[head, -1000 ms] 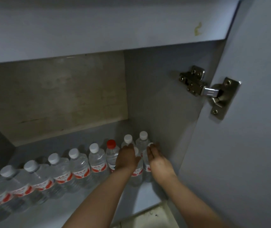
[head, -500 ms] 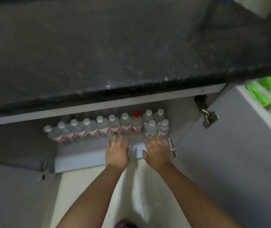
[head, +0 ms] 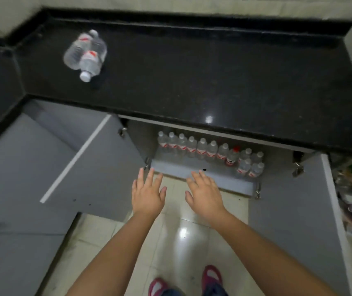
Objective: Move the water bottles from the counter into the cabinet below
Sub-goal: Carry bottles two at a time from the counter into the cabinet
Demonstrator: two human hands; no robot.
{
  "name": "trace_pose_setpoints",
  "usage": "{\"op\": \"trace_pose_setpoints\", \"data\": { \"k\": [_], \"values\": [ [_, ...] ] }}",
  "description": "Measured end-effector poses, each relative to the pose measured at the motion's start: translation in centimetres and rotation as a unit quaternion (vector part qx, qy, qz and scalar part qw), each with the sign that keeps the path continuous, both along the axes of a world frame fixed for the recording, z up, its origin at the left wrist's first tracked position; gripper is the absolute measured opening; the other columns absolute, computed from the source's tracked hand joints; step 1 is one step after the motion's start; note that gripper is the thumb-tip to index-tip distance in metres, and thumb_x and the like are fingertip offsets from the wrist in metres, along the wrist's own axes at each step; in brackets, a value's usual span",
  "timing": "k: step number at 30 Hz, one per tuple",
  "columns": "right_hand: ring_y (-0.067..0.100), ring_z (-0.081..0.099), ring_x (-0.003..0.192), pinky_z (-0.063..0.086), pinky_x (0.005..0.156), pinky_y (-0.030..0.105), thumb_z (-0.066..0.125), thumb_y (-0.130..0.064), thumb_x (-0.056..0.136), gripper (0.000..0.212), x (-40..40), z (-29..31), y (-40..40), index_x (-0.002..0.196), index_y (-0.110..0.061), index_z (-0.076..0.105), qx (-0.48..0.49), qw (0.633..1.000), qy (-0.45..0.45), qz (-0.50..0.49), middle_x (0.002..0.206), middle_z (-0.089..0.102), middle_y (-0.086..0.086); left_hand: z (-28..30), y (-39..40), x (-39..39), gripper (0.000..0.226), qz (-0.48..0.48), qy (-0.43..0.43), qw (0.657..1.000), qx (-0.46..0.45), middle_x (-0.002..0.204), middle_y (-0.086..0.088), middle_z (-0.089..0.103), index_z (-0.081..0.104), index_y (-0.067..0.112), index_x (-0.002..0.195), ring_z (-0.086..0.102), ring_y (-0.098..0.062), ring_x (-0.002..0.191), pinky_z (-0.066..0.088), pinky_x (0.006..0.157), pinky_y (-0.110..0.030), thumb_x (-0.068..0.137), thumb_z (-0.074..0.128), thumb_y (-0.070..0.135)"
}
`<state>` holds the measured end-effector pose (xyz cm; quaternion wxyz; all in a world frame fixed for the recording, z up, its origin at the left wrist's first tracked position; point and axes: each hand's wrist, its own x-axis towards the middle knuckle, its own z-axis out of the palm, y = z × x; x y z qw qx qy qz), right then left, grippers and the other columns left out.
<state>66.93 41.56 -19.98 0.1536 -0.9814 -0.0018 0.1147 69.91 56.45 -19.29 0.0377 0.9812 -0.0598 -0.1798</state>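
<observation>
At six o'clock, over glossy tile, our left hand [head: 148, 194] and right hand [head: 205, 194] hang flat, fingers spread, gripping nothing. Past them, capped bottles [head: 202, 148] line the cabinet [head: 202, 175]. At eleven o'clock, two bottles [head: 86, 54] lie on the polished black counter [head: 213, 71]: clear thin plastic, likely full, hefty, prone to rolling; we would clasp each mid-body at its label.

Open cabinet [head: 202, 174] below counter [head: 192, 71]: row of bottles [head: 202, 149] fills the shelf's back; front strip bare. Both doors [head: 85, 167] swung wide, opening unobstructed.
</observation>
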Motion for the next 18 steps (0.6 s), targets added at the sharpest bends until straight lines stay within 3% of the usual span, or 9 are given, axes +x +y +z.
{"op": "trace_pose_setpoints", "data": {
  "k": [2, 5, 12, 18],
  "values": [
    [0.026, 0.011, 0.148, 0.009, 0.121, 0.041, 0.040, -0.026, 0.098, 0.050, 0.4, 1.6, 2.8, 0.145, -0.009, 0.030, 0.011, 1.000, -0.002, 0.017, 0.158, 0.019, 0.010, 2.0, 3.3, -0.7, 0.051, 0.013, -0.021, 1.000, -0.001, 0.162, 0.004, 0.005, 0.018, 0.028, 0.150, -0.006, -0.024, 0.150, 0.005, 0.122, -0.038, 0.101, 0.027, 0.040],
    [0.024, 0.007, 0.148, 0.007, 0.122, 0.039, 0.036, -0.031, 0.099, 0.051, 1.4, 3.9, 7.6, 0.146, -0.012, 0.027, 0.009, 0.999, -0.028, 0.036, 0.159, 0.016, 0.007, 4.7, 8.9, -1.4, 0.051, 0.043, -0.034, 0.998, -0.009, 0.162, 0.004, 0.006, 0.018, 0.028, 0.150, -0.004, -0.023, 0.150, 0.006, 0.122, -0.038, 0.101, 0.027, 0.040],
    [0.023, 0.013, 0.148, 0.013, 0.121, 0.039, 0.040, -0.031, 0.098, 0.052, 4.0, 10.0, 18.0, 0.145, -0.012, 0.030, -0.008, 0.993, -0.094, 0.077, 0.158, 0.021, 0.008, 10.4, 20.8, -1.7, 0.049, 0.088, -0.080, 0.993, -0.013, 0.160, 0.005, 0.013, 0.021, 0.031, 0.149, 0.007, -0.023, 0.149, 0.018, 0.120, -0.039, 0.101, 0.029, 0.039],
    [0.029, 0.025, 0.144, 0.022, 0.117, 0.042, 0.046, -0.027, 0.096, 0.049, 8.8, 14.8, 21.9, 0.139, -0.007, 0.040, -0.018, 0.985, -0.168, 0.045, 0.151, 0.035, 0.013, 14.2, 25.8, 2.0, 0.049, 0.091, -0.128, 0.987, -0.016, 0.160, 0.004, 0.014, 0.020, 0.029, 0.149, 0.008, -0.025, 0.149, 0.018, 0.120, -0.040, 0.101, 0.029, 0.038]
  ]
}}
